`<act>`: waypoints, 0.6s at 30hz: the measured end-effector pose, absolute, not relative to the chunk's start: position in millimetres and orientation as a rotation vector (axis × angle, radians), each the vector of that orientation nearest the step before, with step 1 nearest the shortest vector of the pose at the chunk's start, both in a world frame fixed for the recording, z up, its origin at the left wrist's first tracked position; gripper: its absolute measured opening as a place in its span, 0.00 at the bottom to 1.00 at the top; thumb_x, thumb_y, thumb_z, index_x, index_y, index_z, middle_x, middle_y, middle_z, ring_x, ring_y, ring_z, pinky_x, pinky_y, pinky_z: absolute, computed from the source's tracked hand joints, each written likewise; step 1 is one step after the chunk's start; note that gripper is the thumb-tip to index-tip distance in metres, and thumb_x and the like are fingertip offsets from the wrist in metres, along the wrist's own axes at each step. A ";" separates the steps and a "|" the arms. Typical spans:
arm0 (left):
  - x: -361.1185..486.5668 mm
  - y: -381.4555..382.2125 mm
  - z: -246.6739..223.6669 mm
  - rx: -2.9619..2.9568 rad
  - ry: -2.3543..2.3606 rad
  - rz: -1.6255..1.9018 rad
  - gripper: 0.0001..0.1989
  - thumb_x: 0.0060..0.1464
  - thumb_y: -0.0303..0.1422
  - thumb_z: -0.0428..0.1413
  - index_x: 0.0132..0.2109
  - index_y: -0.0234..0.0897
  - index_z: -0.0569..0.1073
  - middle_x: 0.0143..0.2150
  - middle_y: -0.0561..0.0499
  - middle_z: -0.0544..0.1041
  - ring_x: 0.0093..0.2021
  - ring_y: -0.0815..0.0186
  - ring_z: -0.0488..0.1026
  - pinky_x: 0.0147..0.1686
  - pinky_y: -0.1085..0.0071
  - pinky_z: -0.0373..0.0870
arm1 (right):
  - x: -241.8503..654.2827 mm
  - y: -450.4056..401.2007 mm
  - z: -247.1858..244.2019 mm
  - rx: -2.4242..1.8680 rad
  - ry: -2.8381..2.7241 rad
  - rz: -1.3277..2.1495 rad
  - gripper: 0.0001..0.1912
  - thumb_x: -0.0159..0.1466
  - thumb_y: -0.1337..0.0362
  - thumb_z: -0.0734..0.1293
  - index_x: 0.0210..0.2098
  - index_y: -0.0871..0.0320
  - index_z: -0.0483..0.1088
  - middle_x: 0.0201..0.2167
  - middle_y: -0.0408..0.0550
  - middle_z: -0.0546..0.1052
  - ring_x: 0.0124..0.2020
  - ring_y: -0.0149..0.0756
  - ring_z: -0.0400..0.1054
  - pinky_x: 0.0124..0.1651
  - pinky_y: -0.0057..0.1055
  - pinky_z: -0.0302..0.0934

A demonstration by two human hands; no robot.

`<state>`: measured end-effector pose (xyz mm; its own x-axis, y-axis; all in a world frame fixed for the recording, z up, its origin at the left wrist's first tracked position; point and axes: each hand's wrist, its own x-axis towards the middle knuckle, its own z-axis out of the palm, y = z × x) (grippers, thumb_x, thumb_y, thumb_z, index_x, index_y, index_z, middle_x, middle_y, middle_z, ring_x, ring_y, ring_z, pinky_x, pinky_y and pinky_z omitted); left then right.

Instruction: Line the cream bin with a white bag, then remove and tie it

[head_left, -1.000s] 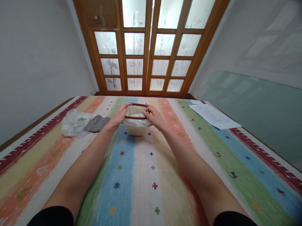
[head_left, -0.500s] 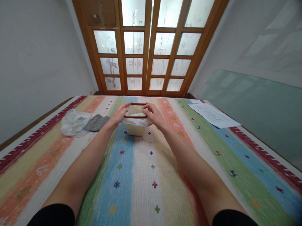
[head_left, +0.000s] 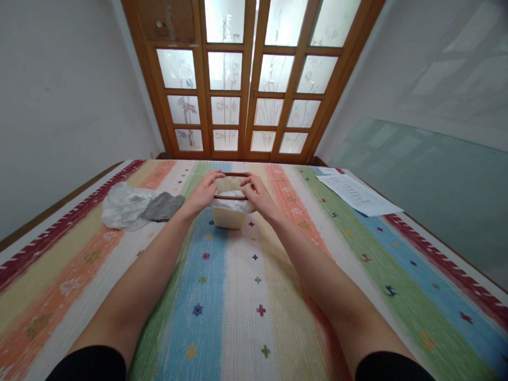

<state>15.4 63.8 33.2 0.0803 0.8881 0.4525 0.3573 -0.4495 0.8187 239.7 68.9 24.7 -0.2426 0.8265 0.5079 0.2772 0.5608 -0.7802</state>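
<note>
A small cream bin (head_left: 228,218) stands upright in the middle of the striped tablecloth. Its white plastic liner bag (head_left: 235,205) is folded out over the top edge. A brown ring-shaped rim (head_left: 232,198) sits around the opening, over the liner. My left hand (head_left: 204,191) grips this rim at its left side, fingers over the far corner. On the opposite side my right hand (head_left: 257,194) holds the rim with thumb and curled fingers. The undersides of both grips are hidden.
To the left, a crumpled white plastic bag (head_left: 126,206) lies against a grey cloth (head_left: 163,207). Printed paper sheets (head_left: 359,195) rest at the far right. The striped tablecloth (head_left: 245,291) covers the table. A greenish glass panel (head_left: 426,181) stands along the right wall, and wood-framed doors are behind.
My left hand has shifted slightly, its fingers now further over the rim's left corner. My right hand and the bin stay nearly in place.
</note>
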 end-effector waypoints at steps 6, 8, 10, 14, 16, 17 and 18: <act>19.4 58.6 37.8 1.844 1.251 1.328 0.22 0.51 0.28 0.55 0.53 0.40 0.79 0.70 0.45 0.69 0.73 0.52 0.61 0.76 0.51 0.47 | 236.8 66.0 23.1 -0.968 -1.782 0.644 0.07 0.61 0.59 0.65 0.39 0.52 0.69 0.57 0.54 0.72 0.70 0.50 0.57 0.67 0.50 0.58; 19.5 57.4 38.5 1.862 1.269 1.321 0.22 0.51 0.28 0.57 0.54 0.40 0.79 0.70 0.45 0.68 0.73 0.51 0.61 0.76 0.51 0.47 | 239.2 69.4 20.9 -0.989 -1.760 0.700 0.07 0.62 0.60 0.62 0.39 0.51 0.70 0.52 0.51 0.74 0.60 0.48 0.67 0.63 0.49 0.61; 18.7 56.4 39.4 1.898 1.268 1.297 0.22 0.50 0.29 0.58 0.54 0.41 0.79 0.70 0.45 0.68 0.73 0.50 0.60 0.77 0.50 0.46 | 242.0 73.8 18.2 -1.009 -1.745 0.739 0.08 0.62 0.60 0.61 0.39 0.51 0.70 0.47 0.48 0.75 0.49 0.45 0.70 0.59 0.48 0.65; 14.7 54.7 42.4 1.953 1.234 1.250 0.26 0.50 0.33 0.65 0.58 0.41 0.78 0.71 0.43 0.67 0.75 0.48 0.58 0.76 0.51 0.46 | 243.0 79.9 13.6 -0.997 -1.762 0.692 0.10 0.61 0.60 0.61 0.39 0.51 0.71 0.42 0.46 0.74 0.45 0.43 0.68 0.56 0.46 0.66; 12.2 53.8 44.4 1.970 1.229 1.223 0.30 0.51 0.38 0.67 0.61 0.40 0.76 0.71 0.41 0.67 0.75 0.47 0.59 0.76 0.52 0.46 | 241.7 80.3 12.7 -0.977 -1.764 0.669 0.10 0.61 0.61 0.60 0.39 0.51 0.71 0.43 0.47 0.74 0.46 0.44 0.69 0.56 0.46 0.65; 11.0 53.4 45.4 1.988 1.232 1.204 0.32 0.51 0.40 0.67 0.62 0.39 0.74 0.71 0.41 0.67 0.74 0.46 0.59 0.76 0.52 0.47 | 241.1 79.9 12.8 -0.974 -1.764 0.665 0.10 0.61 0.61 0.60 0.39 0.51 0.71 0.43 0.47 0.74 0.47 0.44 0.69 0.57 0.46 0.65; 9.8 53.1 46.5 2.009 1.239 1.185 0.33 0.51 0.41 0.67 0.63 0.39 0.74 0.72 0.40 0.67 0.74 0.46 0.59 0.76 0.52 0.47 | 240.8 79.2 13.5 -0.978 -1.765 0.667 0.10 0.62 0.61 0.60 0.39 0.51 0.71 0.43 0.47 0.74 0.48 0.44 0.69 0.58 0.47 0.65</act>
<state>9.8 53.1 46.5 0.2087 0.8852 0.4158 0.4545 -0.4643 0.7602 240.8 79.2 13.5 -0.2033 0.8503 0.4854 0.3164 0.5262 -0.7893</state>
